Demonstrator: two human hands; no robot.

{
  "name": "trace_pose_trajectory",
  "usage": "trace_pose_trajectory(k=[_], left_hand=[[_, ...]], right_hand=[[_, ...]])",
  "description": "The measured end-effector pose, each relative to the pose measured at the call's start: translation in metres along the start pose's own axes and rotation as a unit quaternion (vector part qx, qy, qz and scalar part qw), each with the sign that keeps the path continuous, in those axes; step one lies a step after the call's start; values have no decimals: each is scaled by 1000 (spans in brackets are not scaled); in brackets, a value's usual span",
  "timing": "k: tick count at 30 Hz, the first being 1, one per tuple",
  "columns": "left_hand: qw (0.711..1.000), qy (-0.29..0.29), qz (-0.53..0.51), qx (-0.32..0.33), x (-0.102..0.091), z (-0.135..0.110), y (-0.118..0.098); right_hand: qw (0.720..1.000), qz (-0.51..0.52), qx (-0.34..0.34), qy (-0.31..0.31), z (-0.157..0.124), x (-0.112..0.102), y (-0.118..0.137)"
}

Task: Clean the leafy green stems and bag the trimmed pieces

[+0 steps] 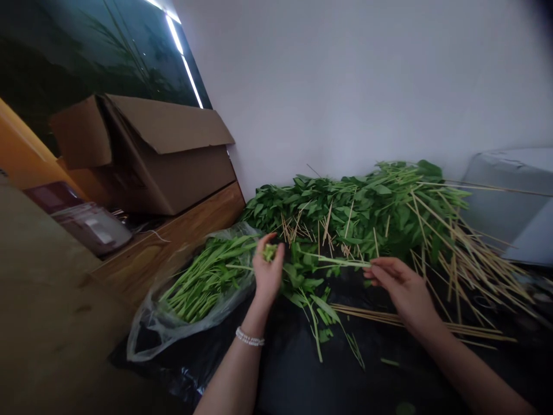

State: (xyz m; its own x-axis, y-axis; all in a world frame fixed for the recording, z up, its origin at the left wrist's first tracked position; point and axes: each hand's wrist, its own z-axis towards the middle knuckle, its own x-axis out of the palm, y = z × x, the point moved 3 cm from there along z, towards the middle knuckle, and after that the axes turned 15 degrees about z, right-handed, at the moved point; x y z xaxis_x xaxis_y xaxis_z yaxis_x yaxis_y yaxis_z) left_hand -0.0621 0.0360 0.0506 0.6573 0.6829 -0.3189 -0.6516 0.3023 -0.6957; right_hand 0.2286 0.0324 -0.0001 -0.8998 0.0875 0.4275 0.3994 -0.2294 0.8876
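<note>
My left hand point(266, 271) is raised with its fingers curled around some pale green plant bits point(269, 252). A white beaded bracelet circles that wrist. To the right, my right hand point(400, 285) pinches the end of a thin green stem point(341, 261), which points left toward my other hand. Beside my left hand, a clear plastic bag point(151, 340) holds many long leafy green stems point(207, 282). Below and between my hands, loose leaves and cut stems point(317, 311) are scattered on black plastic sheeting point(311, 386).
A long heap of leafy greens point(324, 199) lies along the white wall. Thin tan sticks point(470, 271) spread over its right end, and several lie flat point(375, 314) near my right wrist. An open cardboard box point(190, 173) stands on a wooden surface point(211, 212) at left.
</note>
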Motion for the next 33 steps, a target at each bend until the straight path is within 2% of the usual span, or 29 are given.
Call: trace_pose_trajectory(k=[2, 4, 8, 12, 14, 16, 19, 22, 24, 30, 33], left_hand=[[988, 86, 52, 120, 11, -13, -13], [960, 147, 94, 219, 19, -24, -22], [907, 218, 178, 314, 29, -34, -27], [868, 276, 232, 340, 34, -37, -27], [861, 285, 243, 343, 35, -39, -27], [858, 286, 245, 349, 36, -41, -29], [850, 297, 245, 359, 38, -44, -32], [842, 310, 249, 365, 39, -46, -36], [838, 314, 252, 369, 39, -47, -38], [838, 303, 265, 368, 38, -47, -36], [848, 281, 262, 366, 39, -47, -32]], right_hand=[[999, -30, -9, 27, -6, 8, 1], [998, -49, -21, 44, -10, 14, 2], [995, -66, -38, 68, -15, 20, 3], [989, -105, -51, 94, -18, 21, 2], [975, -170, -96, 105, -19, 21, 3], [943, -257, -176, 119, -21, 22, 6], [875, -358, -282, 162, -26, 25, 8], [838, -400, -310, 204, -29, 28, 6], [838, -396, -309, 214, -30, 29, 5], [877, -328, -276, 215, -36, 33, 16], [872, -339, -275, 224, -38, 34, 17]])
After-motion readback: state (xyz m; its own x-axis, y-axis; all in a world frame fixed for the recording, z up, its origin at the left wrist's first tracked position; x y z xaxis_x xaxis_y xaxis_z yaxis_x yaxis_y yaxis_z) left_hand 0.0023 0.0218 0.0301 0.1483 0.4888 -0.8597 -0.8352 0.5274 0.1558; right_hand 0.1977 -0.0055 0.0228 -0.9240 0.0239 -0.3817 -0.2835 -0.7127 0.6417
